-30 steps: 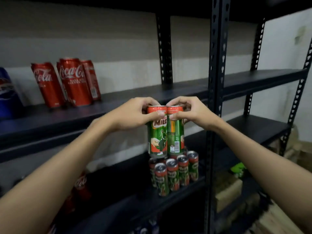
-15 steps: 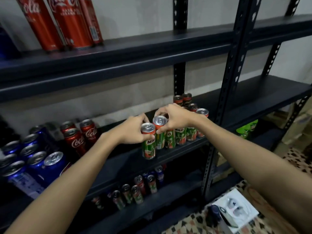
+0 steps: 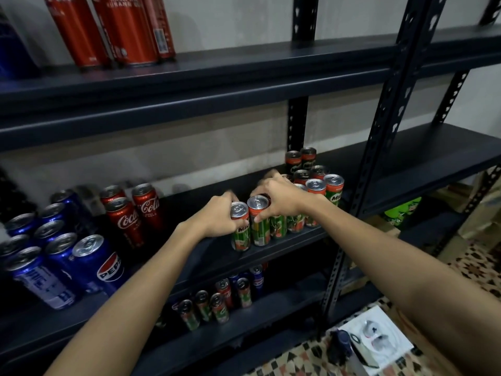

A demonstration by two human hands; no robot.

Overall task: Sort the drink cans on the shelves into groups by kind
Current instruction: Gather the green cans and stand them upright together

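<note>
Both hands work at the front edge of the middle shelf [image 3: 271, 256]. Left hand [image 3: 219, 218] has its fingers curled around the top of one green Milo can [image 3: 240, 229], and right hand [image 3: 282, 199] grips the top of a second Milo can [image 3: 259, 222] just beside it. The two cans stand upright on the shelf and touch each other. To the right of them stands the group of other Milo cans [image 3: 317, 196], close together, in rows going to the back. On the same shelf, further to the left, stand three red Coca-Cola cans [image 3: 130, 213], and at the far left the blue Pepsi cans [image 3: 62, 253]. More red cans [image 3: 122, 28] stand on the upper shelf [image 3: 244, 77]. Mixed small cans [image 3: 217, 302] are on the lower shelf [image 3: 257, 329].
</note>
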